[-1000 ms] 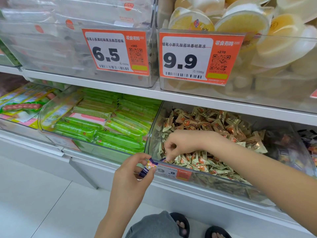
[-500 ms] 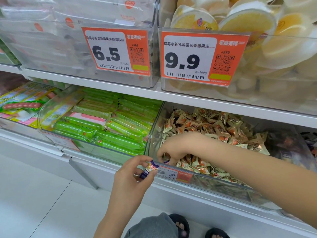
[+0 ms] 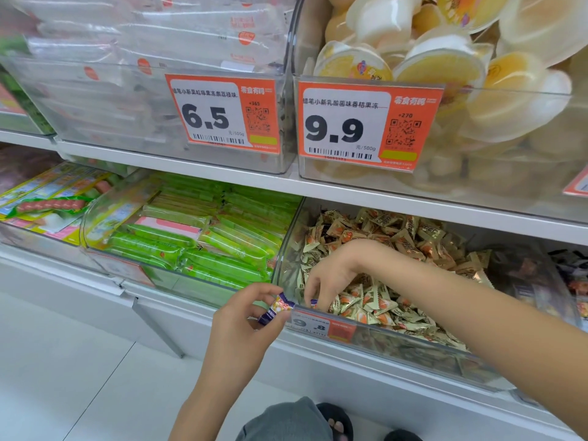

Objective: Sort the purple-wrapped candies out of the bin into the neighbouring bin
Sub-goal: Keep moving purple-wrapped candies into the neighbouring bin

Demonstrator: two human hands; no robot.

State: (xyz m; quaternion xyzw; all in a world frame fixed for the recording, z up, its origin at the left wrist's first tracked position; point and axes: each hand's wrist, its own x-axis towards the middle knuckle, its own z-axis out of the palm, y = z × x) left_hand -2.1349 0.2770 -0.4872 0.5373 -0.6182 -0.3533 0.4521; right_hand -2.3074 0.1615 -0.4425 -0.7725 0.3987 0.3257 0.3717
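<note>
Candy bin w/ gold-orange wrapped sweets as landmark: clear-walled, on lower shelf, orange price tag on front lip. Left hand parked just outside front-left corner of that bin, pinching one purple-wrapped candy betw. thumb and fingertips; probably held there as a stash so right hand stays free to dig. Right hand inside bin at front-left, forearm crossing over bin from right, wrist bent down, fingers curled into the pile and closing on a second purple piece, only a sliver visible at fingertips. Grip on it looks partial, so judged mid-pick, not lifted yet. Dark-wrapped stock in bin right of candy bin likely the destination; green packs left of it prob. not. Can't confirm which.
</note>
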